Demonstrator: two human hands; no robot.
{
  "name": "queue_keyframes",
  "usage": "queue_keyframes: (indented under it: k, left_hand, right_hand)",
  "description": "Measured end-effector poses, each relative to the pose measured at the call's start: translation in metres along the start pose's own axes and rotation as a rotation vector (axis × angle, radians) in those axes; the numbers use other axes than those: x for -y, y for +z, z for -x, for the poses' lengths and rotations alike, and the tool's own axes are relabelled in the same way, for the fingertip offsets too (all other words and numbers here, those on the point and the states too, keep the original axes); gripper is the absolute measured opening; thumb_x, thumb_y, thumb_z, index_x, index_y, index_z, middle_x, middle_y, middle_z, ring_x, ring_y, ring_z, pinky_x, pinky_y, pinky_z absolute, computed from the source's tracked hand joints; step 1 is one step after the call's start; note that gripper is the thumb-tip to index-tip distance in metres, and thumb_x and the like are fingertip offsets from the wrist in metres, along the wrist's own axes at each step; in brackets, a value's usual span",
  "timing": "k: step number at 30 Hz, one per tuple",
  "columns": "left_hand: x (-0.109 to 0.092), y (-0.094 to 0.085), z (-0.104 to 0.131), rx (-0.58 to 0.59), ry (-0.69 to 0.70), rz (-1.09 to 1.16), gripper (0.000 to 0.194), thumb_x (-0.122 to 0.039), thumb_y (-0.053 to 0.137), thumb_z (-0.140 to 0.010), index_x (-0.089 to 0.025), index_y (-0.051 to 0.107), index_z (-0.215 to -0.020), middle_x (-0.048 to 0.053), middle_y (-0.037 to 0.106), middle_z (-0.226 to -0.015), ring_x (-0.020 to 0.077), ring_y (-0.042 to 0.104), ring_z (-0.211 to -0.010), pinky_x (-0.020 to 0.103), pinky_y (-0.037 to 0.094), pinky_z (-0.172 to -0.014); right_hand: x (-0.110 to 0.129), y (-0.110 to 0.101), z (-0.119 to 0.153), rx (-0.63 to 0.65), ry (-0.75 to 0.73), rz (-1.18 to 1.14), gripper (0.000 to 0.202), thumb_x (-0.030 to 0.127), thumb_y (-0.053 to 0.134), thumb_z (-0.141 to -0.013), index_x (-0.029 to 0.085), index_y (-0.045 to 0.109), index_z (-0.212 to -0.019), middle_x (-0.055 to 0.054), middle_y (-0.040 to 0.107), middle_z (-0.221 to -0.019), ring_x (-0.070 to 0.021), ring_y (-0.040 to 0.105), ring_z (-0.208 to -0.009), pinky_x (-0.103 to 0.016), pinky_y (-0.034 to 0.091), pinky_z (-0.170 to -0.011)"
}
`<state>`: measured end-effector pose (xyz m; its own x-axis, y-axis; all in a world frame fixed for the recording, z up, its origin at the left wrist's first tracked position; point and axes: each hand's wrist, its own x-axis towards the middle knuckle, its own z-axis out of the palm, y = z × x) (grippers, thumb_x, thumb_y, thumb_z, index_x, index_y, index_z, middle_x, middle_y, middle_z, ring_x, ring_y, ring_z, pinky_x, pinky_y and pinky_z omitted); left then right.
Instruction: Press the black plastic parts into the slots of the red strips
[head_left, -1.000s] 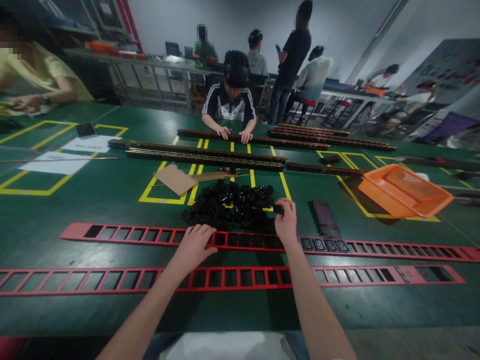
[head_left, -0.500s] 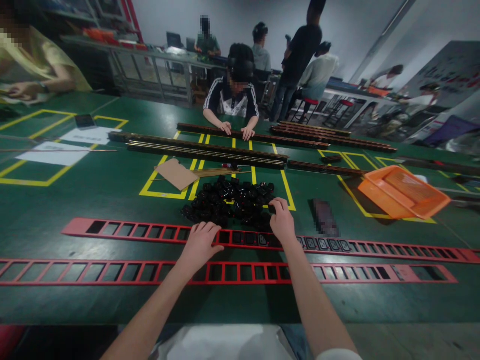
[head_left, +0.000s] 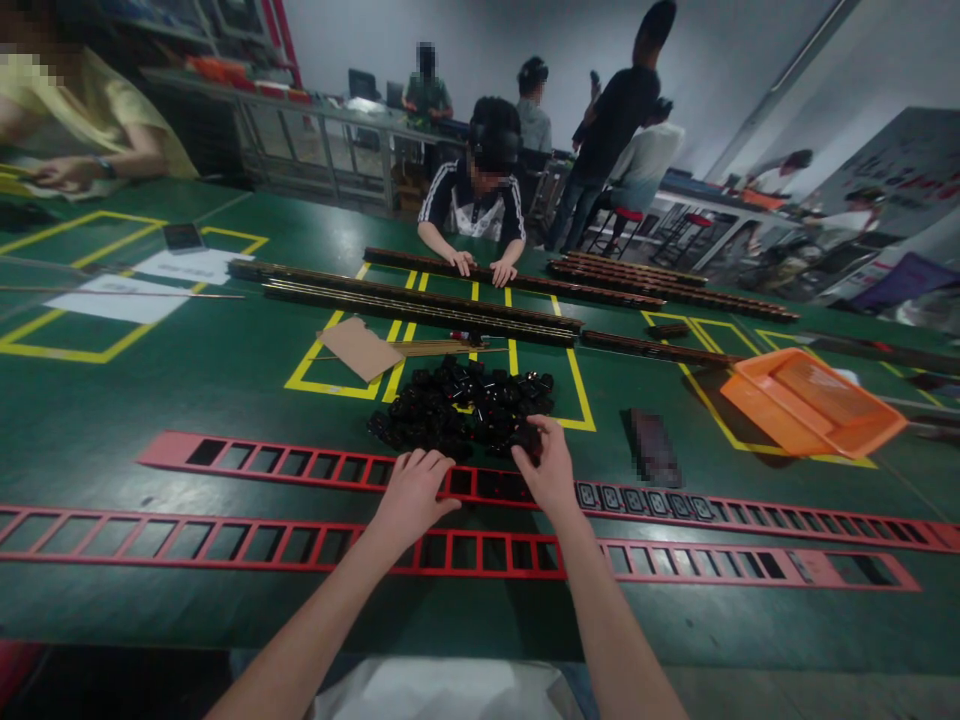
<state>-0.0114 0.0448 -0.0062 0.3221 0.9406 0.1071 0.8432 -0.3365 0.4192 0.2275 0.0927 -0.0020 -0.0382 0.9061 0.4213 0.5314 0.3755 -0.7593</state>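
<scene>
A long red strip with rows of rectangular cut-outs lies across the green table. Several black sockets sit in its cut-outs right of my hands. Behind it is a heap of loose black sockets. My left hand rests on the strip's middle, fingers side by side and thumb apart, with nothing visible in it. At the heap's near right edge, my right hand has its thumb and fingers bent around a dark piece that looks like one of the sockets; the fingers partly hide it.
Closer to me lies a second red strip. An orange basket and a dark blurred slab are to the right. Brown cardboard and long dark rails lie beyond the heap. A person works across the table.
My right hand has come nearer, from the heap's right side to its near edge by the strip, thumb and fingers bent around a dark piece. My left hand stays on the strip. The view shifted slightly.
</scene>
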Motion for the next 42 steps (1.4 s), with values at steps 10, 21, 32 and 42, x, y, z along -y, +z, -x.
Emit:
queue_keyframes:
  k: [10,21,32,42]
  left_hand:
    - [-0.002,-0.004,0.002,-0.017,0.013,-0.008,0.042,-0.025,0.07,-0.076,-0.023,0.057,-0.116,0.006,0.061,-0.115,0.0272,0.052,-0.108,0.043,0.037,-0.095]
    - [-0.004,-0.005,0.002,-0.006,0.01,-0.045,0.036,-0.028,0.067,-0.079,-0.023,0.056,-0.113,0.006,0.062,-0.112,0.0275,0.052,-0.107,0.044,0.037,-0.095]
    - [-0.005,-0.005,0.002,-0.014,0.029,-0.059,0.037,-0.03,0.07,-0.078,-0.021,0.055,-0.111,0.005,0.062,-0.11,0.0267,0.054,-0.104,0.042,0.038,-0.092]
    - [-0.005,-0.006,0.002,-0.012,0.027,-0.038,0.039,-0.027,0.07,-0.078,-0.021,0.054,-0.113,0.006,0.062,-0.111,0.0269,0.054,-0.104,0.042,0.038,-0.093]
  right_hand:
    - [0.03,0.028,0.03,0.208,-0.021,-0.032,0.054,0.02,0.063,-0.082,0.026,0.048,-0.133,-0.007,0.062,-0.121,-0.0232,0.061,-0.112,-0.042,0.05,-0.1]
    - [0.03,0.033,0.035,0.281,-0.141,0.103,0.06,0.023,0.066,-0.083,0.029,0.045,-0.139,-0.006,0.062,-0.127,-0.0245,0.059,-0.119,-0.045,0.05,-0.102]
    - [0.034,0.032,0.034,0.355,-0.259,0.229,0.061,0.018,0.066,-0.084,0.031,0.047,-0.14,-0.007,0.061,-0.124,-0.0259,0.06,-0.11,-0.045,0.054,-0.094]
    - [0.044,0.03,0.03,0.407,-0.27,0.214,0.044,0.018,0.073,-0.079,0.025,0.059,-0.12,-0.006,0.066,-0.118,-0.0251,0.059,-0.108,-0.045,0.05,-0.094]
